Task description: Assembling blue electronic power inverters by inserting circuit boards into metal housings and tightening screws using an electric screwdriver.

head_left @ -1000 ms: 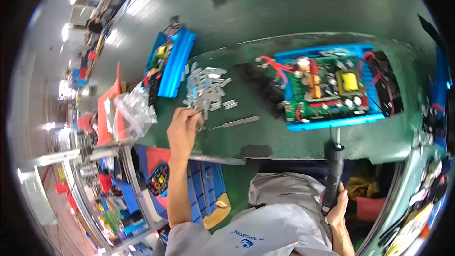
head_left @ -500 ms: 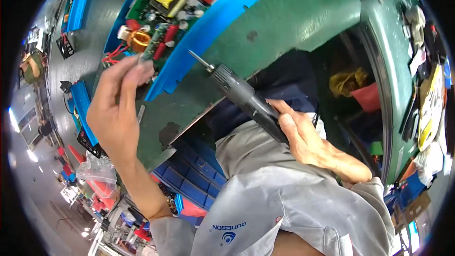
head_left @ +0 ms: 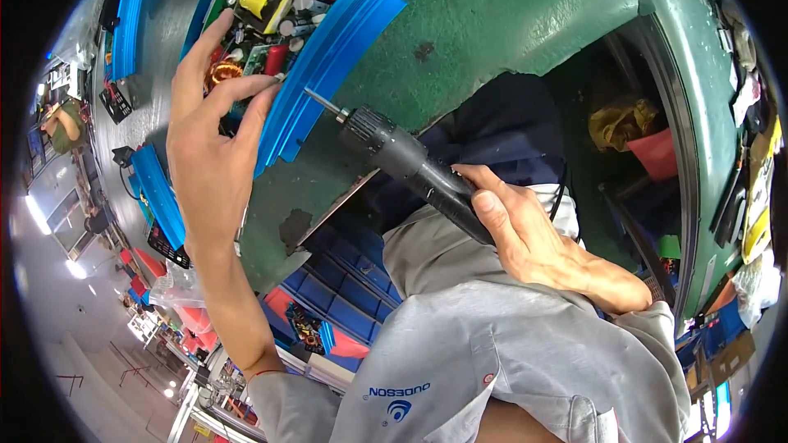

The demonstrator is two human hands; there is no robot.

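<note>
Off to the left of your fingers sits another blue case [head_left: 160, 197]. Your left hand [head_left: 209, 139] has its thumb and one finger almost meeting; I can't tell if they pinch anything. Past a stretched finger is a yellow block [head_left: 261, 2], inside the big blue case [head_left: 336, 43]. Your right hand [head_left: 535, 242] curls snugly around the black screwdriver [head_left: 410, 164].
</note>
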